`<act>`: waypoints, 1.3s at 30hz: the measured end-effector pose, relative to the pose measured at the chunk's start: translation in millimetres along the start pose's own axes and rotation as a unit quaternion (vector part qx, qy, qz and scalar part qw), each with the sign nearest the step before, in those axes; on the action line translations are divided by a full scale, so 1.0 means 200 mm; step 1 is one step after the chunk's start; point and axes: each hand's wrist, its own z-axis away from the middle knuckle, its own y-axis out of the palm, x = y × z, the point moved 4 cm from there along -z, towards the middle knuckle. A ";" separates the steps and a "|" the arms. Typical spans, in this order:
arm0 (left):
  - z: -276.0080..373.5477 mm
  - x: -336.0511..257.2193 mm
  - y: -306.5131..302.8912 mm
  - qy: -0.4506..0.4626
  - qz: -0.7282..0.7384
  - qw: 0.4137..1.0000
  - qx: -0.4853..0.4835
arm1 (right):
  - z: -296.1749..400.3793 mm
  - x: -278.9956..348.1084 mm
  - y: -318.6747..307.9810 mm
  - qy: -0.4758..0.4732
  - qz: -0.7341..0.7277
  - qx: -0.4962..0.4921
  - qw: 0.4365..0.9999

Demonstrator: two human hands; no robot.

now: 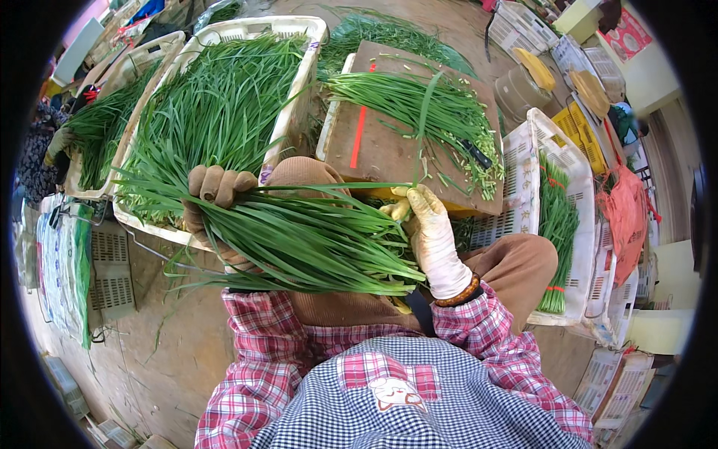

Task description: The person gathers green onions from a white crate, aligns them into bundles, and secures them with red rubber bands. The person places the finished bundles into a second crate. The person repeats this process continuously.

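Observation:
My left hand (216, 196), in a brown glove, is closed around a large bunch of garlic chives (303, 238) held across my lap. Their leafy tips point left and the paler stem ends lie to the right. At those stem ends is my right hand (429, 230), in a white glove with yellowed fingertips. Its thumb and fingers pinch a single chive leaf (424, 123) that rises above the hand. Beyond, more chives (392, 104) lie on a brown board (350, 120), beside a black-handled knife (475, 153) whose blade is partly hidden by cut stem pieces (482, 182).
A white crate (311, 73) heaped with loose chives stands ahead left. Rubber-banded bundles (555, 241) lie in another white crate (583, 269) at right, near a red bag (624, 219). At far left, a co-worker's gloved hand (59, 143) touches chives in a further crate.

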 end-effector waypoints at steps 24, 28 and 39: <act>0.02 -0.22 -0.18 0.012 0.033 0.999 -0.038 | -0.10 0.23 0.26 -0.224 0.575 0.461 0.638; 0.02 -0.18 -0.18 0.016 0.045 0.998 -0.039 | -0.10 0.16 0.22 -0.266 0.627 0.450 0.578; 0.01 -0.15 -0.18 -0.002 0.034 0.998 -0.050 | -0.04 -0.03 0.10 -0.202 0.685 0.486 0.504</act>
